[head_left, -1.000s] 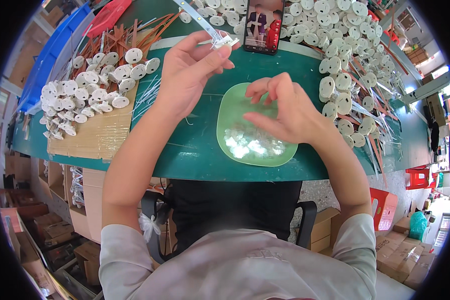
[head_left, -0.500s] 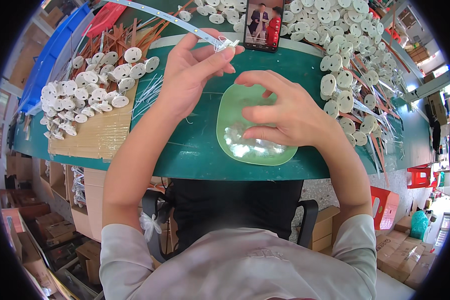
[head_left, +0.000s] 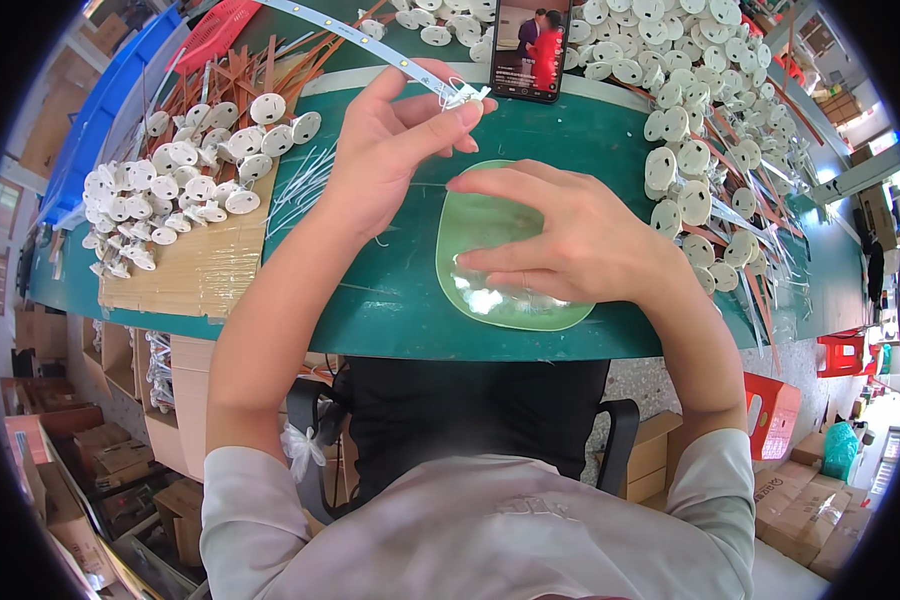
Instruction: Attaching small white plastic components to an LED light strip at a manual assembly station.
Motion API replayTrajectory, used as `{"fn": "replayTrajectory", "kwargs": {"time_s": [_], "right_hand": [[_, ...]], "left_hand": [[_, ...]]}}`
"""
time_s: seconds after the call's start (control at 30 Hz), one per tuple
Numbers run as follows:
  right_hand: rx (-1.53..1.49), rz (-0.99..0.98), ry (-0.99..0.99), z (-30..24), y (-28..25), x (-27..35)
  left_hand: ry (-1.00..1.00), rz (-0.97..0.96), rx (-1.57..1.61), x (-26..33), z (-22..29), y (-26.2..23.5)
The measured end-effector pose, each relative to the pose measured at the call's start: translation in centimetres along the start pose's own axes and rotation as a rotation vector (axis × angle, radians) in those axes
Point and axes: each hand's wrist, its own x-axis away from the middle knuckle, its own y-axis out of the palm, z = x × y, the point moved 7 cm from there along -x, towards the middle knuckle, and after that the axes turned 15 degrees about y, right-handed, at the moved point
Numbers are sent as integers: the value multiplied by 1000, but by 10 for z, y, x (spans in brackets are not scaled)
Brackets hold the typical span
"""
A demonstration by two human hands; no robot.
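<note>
Far out to the left of the left hand, a heap of white round discs (head_left: 165, 195) lies on a sheet of cardboard (head_left: 205, 270), with thin white wires (head_left: 305, 180) just beside the wrist. The left hand (head_left: 395, 150) is raised over the green table (head_left: 370, 300), its thumb and forefinger pinched together on the end of a long pale strip (head_left: 370, 42) that runs away up and to the left; a small clear fitting (head_left: 462, 95) sits at the fingertips. A second ago that strip end was held lower and nearer the other hand; it is now lifted clear, so the joining step looks finished or paused. To its right, the right hand (head_left: 570, 240) has dropped flat over the green dish (head_left: 505, 300), fingers spread and reaching in, gripping nothing that I can make out; it seems to be feeling for another small clear part. Above it a phone (head_left: 530, 50) stands; right of it lie more white discs (head_left: 690, 190).
</note>
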Motion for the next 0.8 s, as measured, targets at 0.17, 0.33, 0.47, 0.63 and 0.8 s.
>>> {"fn": "replayTrajectory", "kwargs": {"time_s": [0.17,0.33,0.47,0.63,0.8], "right_hand": [[-45,-37,10,3,-1,3],[-155,-231,47,16,12,6],[-259,-222,95,20,17,4],[-451,-141,242,29,8,1],[-478,-173,425,39,11,4]], "left_hand": [[12,-12,-9,0,-1,1],[9,-18,2,0,-1,0],[20,-38,57,0,0,4],[7,-67,67,1,2,10],[2,-75,37,2,1,12]]}}
